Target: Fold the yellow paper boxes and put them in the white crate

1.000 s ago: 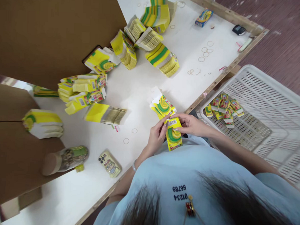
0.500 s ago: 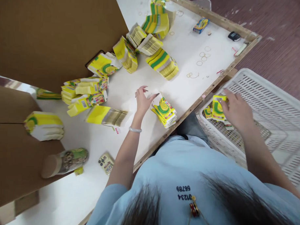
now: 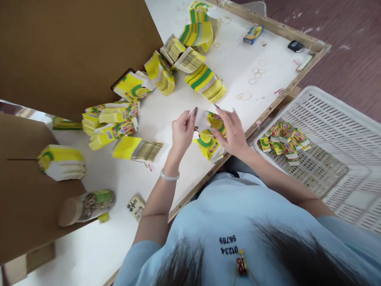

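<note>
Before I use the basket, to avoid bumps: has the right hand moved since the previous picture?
Yes: the right hand moved leftward, away from the white basket and over the table.

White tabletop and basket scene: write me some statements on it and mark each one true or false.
1. A pale bracelet circles the left wrist. True.
2. The white slotted plastic basket sits on top of the white tabletop. False: it is beside the tabletop, past the wooden edge.
3. The right hand is at the phone in its pale case. False: it is at a yellow-and-green printed carton, away from the phone.
4. The phone lies with its cameras facing up. True.
5. The small blue-and-yellow box lies in the basket. False: it lies on the tabletop.
6. Small yellow-and-green packs lie in the basket. True.
</note>
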A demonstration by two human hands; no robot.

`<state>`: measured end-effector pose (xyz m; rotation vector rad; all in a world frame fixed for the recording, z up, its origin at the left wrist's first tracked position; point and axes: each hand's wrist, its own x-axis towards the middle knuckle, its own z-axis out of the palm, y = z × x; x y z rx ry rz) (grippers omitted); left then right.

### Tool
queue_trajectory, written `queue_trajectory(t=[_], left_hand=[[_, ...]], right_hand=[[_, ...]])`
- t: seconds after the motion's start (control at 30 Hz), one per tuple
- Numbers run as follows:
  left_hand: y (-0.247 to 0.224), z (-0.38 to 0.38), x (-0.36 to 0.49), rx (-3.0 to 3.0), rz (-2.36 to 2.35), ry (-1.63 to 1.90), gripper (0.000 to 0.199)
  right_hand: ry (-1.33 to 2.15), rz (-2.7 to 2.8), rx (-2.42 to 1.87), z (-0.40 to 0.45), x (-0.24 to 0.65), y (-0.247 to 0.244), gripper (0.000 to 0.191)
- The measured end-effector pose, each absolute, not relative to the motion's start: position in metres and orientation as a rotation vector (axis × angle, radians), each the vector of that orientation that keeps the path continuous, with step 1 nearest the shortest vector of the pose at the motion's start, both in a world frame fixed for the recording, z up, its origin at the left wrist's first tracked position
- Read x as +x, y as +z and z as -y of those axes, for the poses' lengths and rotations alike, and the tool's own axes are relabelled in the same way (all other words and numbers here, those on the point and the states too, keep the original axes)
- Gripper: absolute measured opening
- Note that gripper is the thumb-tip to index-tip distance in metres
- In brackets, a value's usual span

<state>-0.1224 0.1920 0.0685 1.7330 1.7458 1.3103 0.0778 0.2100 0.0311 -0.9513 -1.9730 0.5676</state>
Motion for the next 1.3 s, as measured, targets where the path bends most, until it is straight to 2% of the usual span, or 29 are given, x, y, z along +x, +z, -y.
queue_trajectory(t=[0.13,0.23,0.37,0.53,0.7,0.9,1.3], left_hand=[[0.089,-0.156,-0.109,1.644,-1.748,1.430,0.053],[0.082,-0.135,-0.100,1.629,-1.644,1.498,0.055],[0.054,-0.116,-0.075,1.841,-1.395,1.330,0.088],[0.025,-0.110,-0.049,1.771,-1.377,1.394,0.077],[0.021,-0.104,-0.048,1.577,-1.331,1.365,0.082],[0.030,-0.098,-0.047,1.449,-1.342,1.264,0.052],[0.040,-0.095,-0.044,0.878,-1.434,1.382,0.057]], right_hand=[[0.604,1.978,-0.911,-0.202,0.059,0.035,0.045],[0.634,1.936,-0.805,-0.193,0.064,0.040,0.041],[0.687,1.773,-0.793,-0.177,0.070,0.048,0.040],[0.955,1.610,-0.904,-0.162,0.072,0.049,0.045],[1.039,1.586,-0.932,-0.159,0.079,0.041,0.043],[0.888,1.582,-1.008,-0.158,0.081,0.032,0.040],[1.319,1.273,-1.023,-0.148,0.075,0.036,0.034]])
